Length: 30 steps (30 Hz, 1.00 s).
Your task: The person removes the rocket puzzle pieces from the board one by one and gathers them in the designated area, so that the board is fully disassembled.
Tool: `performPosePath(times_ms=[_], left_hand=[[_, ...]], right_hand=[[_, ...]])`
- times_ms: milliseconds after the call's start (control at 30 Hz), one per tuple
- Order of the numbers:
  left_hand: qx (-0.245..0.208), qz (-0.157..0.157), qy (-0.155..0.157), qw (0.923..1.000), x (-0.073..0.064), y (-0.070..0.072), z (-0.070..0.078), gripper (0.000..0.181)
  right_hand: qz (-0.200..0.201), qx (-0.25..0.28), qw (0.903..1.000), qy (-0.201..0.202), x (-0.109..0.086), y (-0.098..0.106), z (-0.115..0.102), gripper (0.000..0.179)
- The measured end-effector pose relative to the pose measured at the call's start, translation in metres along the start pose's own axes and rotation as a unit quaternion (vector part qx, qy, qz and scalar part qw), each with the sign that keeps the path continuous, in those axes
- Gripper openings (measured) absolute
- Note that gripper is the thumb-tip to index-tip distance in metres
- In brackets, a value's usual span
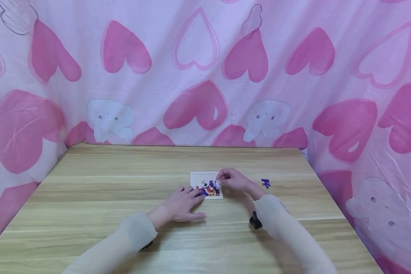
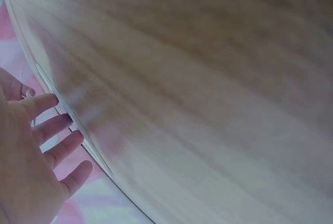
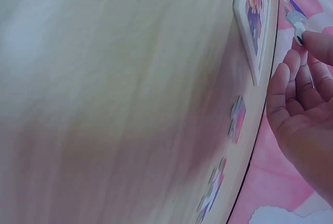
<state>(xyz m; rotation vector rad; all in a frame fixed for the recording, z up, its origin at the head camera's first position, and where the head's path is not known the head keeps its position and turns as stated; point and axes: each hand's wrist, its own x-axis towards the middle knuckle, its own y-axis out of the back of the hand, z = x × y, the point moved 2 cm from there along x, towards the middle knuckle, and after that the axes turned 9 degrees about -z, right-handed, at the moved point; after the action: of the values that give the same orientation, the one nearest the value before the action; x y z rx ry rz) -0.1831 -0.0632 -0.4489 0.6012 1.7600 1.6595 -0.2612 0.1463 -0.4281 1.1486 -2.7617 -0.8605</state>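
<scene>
A small white-framed jigsaw puzzle (image 1: 210, 197) lies flat on the table, its picture partly filled with purple, orange and white pieces. My left hand (image 1: 183, 203) rests at its left side with fingers spread, some fingertips on the puzzle. Over the puzzle's right edge, my right hand (image 1: 234, 180) pinches a puzzle piece (image 3: 297, 23) between thumb and finger. The right wrist view shows that piece as pale with a purple part, held above the table. The left wrist view shows the left hand's fingers (image 2: 65, 145) nearly straight and apart.
A purple loose puzzle piece (image 1: 265, 183) lies right of the right hand. In the right wrist view, two loose pieces, a nearer one (image 3: 212, 190) and one closer to the frame (image 3: 238, 120), lie on the wooden table (image 1: 123, 163). A pink heart-patterned curtain (image 1: 195, 102) hangs behind.
</scene>
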Motion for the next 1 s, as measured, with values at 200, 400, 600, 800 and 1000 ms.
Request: performPosePath(times_ms=[200, 400, 600, 800, 1000], left_hand=[[0.000, -0.007, 0.004, 1.0000, 0.000, -0.001, 0.000, 0.081], [0.003, -0.004, 0.004, 1.0000, 0.000, -0.001, 0.000, 0.081], [-0.007, -0.007, 0.004, 0.9999, -0.001, -0.001, 0.000, 0.081], [-0.008, -0.009, 0.004, 0.9999, -0.001, -0.001, 0.000, 0.081], [-0.008, -0.005, 0.001, 1.0000, 0.000, -0.002, -0.001, 0.081]], right_hand=[[-0.024, 0.025, 0.9993, -0.011, -0.017, 0.005, 0.009, 0.017], [-0.017, 0.012, 0.9992, -0.033, -0.036, 0.009, 0.017, 0.012], [-0.019, 0.033, 0.9978, -0.055, -0.050, 0.013, 0.030, 0.012], [-0.026, 0.025, 0.9973, -0.064, -0.055, 0.015, 0.039, 0.011], [-0.020, 0.015, 0.9969, -0.074, -0.053, 0.016, 0.044, 0.010]])
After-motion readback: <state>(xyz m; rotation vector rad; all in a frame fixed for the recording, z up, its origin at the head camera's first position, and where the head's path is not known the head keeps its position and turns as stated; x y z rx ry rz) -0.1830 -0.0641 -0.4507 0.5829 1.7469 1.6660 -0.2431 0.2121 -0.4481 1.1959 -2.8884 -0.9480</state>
